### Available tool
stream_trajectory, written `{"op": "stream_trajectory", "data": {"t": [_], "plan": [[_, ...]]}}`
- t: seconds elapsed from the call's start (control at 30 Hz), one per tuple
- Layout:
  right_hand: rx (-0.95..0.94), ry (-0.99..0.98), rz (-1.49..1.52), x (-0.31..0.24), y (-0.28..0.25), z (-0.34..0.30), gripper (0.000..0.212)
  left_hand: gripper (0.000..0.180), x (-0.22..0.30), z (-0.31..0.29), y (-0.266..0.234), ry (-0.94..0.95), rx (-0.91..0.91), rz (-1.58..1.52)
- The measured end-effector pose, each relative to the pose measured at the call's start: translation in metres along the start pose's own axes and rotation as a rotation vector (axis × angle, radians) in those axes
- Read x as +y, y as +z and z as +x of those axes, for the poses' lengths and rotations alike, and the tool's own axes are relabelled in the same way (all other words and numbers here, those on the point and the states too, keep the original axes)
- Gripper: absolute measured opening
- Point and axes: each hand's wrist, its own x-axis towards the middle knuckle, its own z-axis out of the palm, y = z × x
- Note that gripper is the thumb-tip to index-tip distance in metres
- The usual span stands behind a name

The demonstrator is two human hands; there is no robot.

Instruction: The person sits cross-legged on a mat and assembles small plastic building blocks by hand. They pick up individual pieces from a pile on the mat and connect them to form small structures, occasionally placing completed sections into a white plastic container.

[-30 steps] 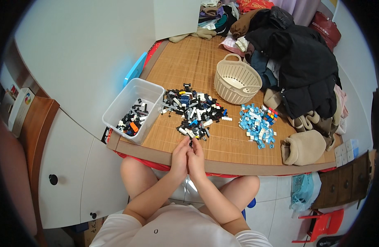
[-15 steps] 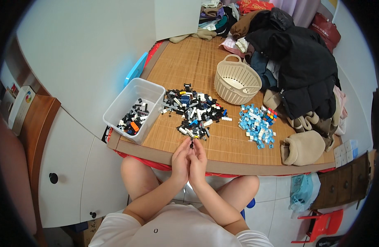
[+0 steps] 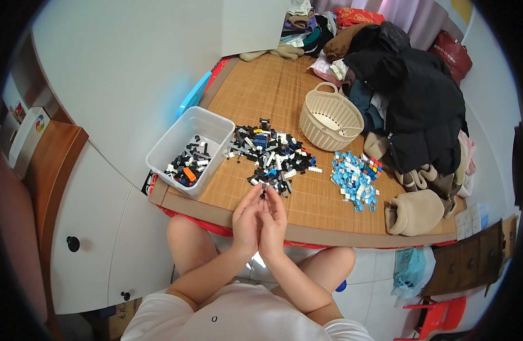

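1. The left hand (image 3: 245, 227) and right hand (image 3: 273, 227) meet at the mat's near edge, fingers bent, fingertips drawn almost together around a small dark piece (image 3: 263, 194). The gap is about as narrow as that piece; whether it is one part or two joined, I cannot tell.
2. Slipping looks the likeliest trouble: the piece is tiny and sits right at the fingertips, so an uneven squeeze could flick it out.
3. If it went toward twelve o'clock, it would land in the mixed brick pile (image 3: 277, 159) just beyond — mostly black, grey and white — and be hard to pick out again.
4. If it fell toward six o'clock, it could miss the brown mat border (image 3: 335, 234) and drop past the knees to the tiled floor (image 3: 361, 287), because the wrists hang over that edge.
5. A sweep toward ten o'clock could knock the clear bin (image 3: 217, 153), which holds more loose bricks and stands close beside the pile.
6. Near three o'clock lies the blue-and-white brick pile (image 3: 351, 181), a puzzle cube (image 3: 374, 169) touching its far right side; a careless right forearm might mix the two heaps, since only a narrow strip of mat parts them.
7. The cream basket (image 3: 314, 126), between one and two o'clock, seems too far off to get in the way.
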Motion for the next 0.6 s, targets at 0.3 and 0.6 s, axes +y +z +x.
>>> {"op": "stream_trajectory", "data": {"t": [0.3, 0.6], "plan": [[-0.185, -0.044, 0.04, -0.019, 0.055, 0.001, 0.05, 0.049, 0.057, 0.0, 0.007, 0.197, -0.008, 0.034], [-0.39, 0.0, 0.082, -0.007, 0.122, 0.012, 0.047, 0.053, 0.115, 0.015, -0.014, 0.38, 0.058, 0.068]]}}
